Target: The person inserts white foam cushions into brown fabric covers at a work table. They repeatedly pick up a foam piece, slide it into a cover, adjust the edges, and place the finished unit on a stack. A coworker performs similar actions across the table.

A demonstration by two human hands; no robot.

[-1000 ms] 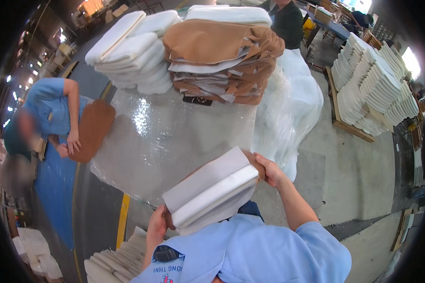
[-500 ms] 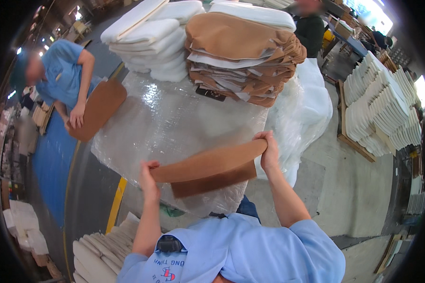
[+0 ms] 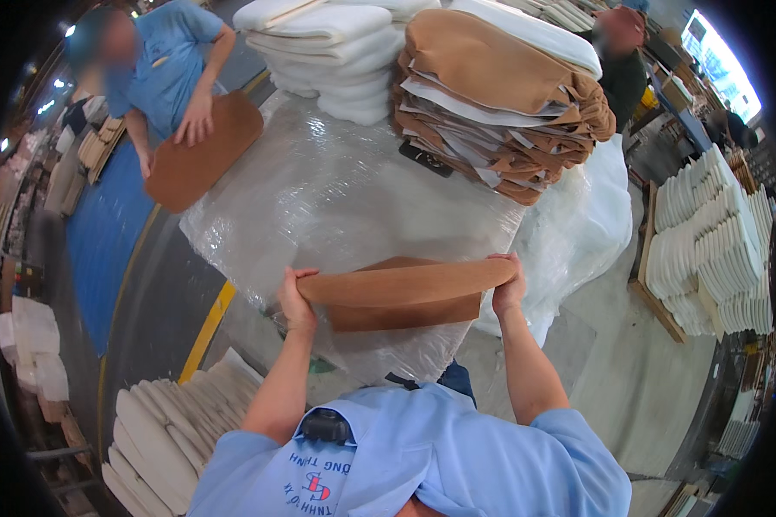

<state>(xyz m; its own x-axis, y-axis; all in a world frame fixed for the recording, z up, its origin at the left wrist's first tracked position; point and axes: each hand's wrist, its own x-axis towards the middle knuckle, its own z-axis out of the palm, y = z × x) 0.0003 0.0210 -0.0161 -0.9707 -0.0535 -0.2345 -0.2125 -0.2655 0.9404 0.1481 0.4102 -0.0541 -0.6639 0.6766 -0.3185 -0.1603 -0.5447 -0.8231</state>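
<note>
A brown fabric-covered cushion (image 3: 405, 284) is stretched out level between my hands, its long edge toward me. My left hand (image 3: 297, 300) is closed on its left end, and my right hand (image 3: 509, 283) grips the right end. Below it shows a darker brown flat panel (image 3: 414, 314); whether this is part of the cushion or a separate piece I cannot tell. Both are over the plastic-wrapped work surface (image 3: 319, 207). Beyond my right hand stands a tall pile of brown fabric covers (image 3: 491, 65) with white layers between them.
White foam pads (image 3: 328, 47) are piled at the far left of the surface, and a dark flat object (image 3: 426, 158) lies by the brown pile. A co-worker (image 3: 159, 65) handles another brown cushion (image 3: 211, 151). White pads (image 3: 707, 241) fill a pallet at right; pale pads (image 3: 164, 422) stand near left.
The cushion in my hands has become more level, my left hand rising relative to the right. My view has shifted, and the co-worker's cushion now appears higher and further right.
</note>
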